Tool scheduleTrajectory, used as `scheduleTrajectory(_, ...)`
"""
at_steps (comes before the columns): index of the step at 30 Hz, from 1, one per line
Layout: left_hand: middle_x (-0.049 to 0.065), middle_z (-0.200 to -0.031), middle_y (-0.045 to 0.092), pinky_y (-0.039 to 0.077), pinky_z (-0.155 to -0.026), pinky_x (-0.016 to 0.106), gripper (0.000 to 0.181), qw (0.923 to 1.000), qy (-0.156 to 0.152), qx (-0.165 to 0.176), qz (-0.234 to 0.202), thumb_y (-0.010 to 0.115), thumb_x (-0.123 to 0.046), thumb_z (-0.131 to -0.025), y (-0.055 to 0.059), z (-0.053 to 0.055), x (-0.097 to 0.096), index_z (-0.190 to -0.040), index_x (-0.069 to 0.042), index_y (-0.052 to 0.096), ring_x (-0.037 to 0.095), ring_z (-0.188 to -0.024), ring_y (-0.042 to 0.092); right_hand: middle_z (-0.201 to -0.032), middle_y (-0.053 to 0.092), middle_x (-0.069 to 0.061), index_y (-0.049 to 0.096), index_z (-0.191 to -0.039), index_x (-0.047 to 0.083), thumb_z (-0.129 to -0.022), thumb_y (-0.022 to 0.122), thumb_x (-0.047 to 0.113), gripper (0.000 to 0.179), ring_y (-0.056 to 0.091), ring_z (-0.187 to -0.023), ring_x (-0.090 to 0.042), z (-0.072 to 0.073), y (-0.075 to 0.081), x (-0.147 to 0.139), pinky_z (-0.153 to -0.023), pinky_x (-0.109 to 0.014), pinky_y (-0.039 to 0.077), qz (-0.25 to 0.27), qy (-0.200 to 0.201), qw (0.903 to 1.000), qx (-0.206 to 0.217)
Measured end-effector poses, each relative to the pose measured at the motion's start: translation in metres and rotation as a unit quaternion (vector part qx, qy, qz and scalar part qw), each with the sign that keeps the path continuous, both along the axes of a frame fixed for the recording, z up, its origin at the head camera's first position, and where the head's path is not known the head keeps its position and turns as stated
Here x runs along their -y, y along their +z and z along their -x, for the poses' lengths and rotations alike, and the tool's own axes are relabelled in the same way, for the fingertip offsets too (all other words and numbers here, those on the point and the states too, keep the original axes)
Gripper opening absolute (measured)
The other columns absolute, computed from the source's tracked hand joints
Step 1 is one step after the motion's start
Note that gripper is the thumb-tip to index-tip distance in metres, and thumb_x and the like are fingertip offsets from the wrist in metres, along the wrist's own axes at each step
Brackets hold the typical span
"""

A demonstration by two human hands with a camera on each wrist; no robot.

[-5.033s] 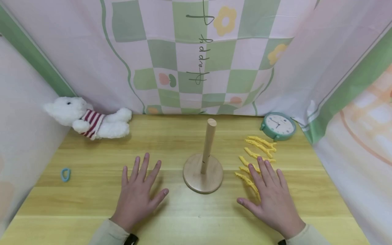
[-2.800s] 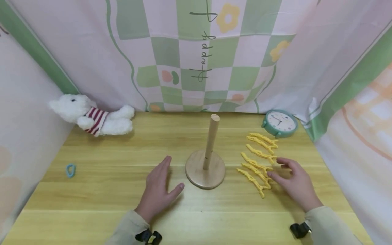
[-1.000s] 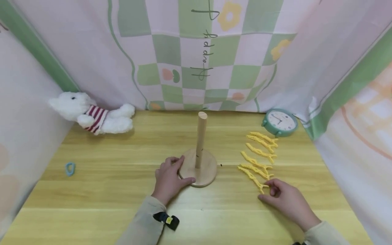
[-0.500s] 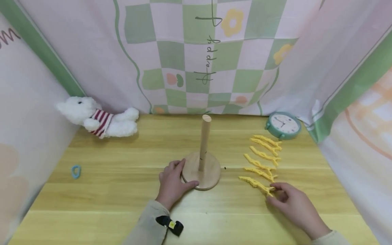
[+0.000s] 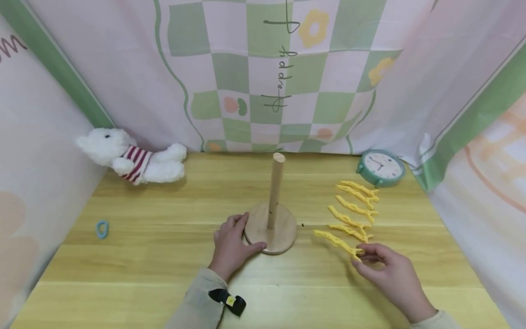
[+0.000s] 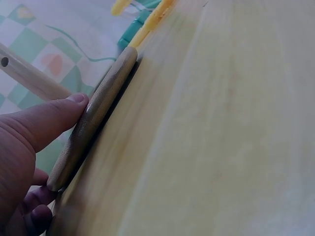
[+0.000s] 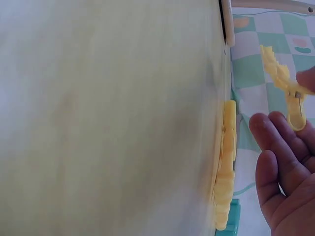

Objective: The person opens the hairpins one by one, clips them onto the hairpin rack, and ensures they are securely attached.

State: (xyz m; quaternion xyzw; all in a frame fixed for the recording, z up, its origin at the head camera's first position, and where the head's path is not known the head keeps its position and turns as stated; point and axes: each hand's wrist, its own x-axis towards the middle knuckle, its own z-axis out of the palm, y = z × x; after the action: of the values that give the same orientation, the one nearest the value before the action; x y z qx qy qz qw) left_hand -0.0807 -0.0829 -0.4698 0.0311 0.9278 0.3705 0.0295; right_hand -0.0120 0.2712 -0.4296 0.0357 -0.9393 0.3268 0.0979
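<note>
My left hand grips the round base of a wooden stand; in the left wrist view its thumb presses the rim of the base. A bare peg with small dark holes rises from the base. My right hand pinches a long yellow alligator hair clip by its forked end. The clip is raised off the table, its jagged tip pointing left toward the stand. In the right wrist view the clip shows its spring, with the thumb at its handle.
Several more yellow hair clips lie in a column right of the stand. Behind them rests a green clock. A white plush toy lies at the back left, and a small blue loop is at the left. A patterned curtain hangs behind the table.
My left hand came to the stand and took hold of its base. My right hand moved to the nearest clip, pinched it and lifted it off the table.
</note>
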Motion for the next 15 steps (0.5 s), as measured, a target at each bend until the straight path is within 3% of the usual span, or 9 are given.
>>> scheduleTrajectory(7,0.013,-0.145,0.047,0.027,-0.099,0.051,0.100,1.0000,-0.001,-0.004,-0.001,0.086,-0.054,-0.071,0.000,0.000,0.000,-0.151,-0.010,0.045,0.036,-0.127,0.046,-0.077,0.070,0.013,0.074,-0.093,0.016,-0.075,0.089,0.016,0.023,0.061,-0.070,0.001,-0.001,-0.001,0.008,-0.058,-0.021,0.049,0.011,0.015,0.9997,-0.014)
scheduleTrajectory(15,0.012,-0.145,0.047,0.026,-0.100,0.051,0.100,1.0000,0.000,-0.003,-0.003,0.086,-0.054,-0.071,-0.001,0.001,0.000,-0.151,-0.011,0.045,0.035,-0.127,0.046,-0.075,0.069,0.013,0.076,-0.094,0.013,-0.074,0.088,0.010,0.023,0.061,-0.068,0.002,0.002,0.000,0.020,-0.055,-0.016,0.048,0.014,0.050,0.9975,-0.048)
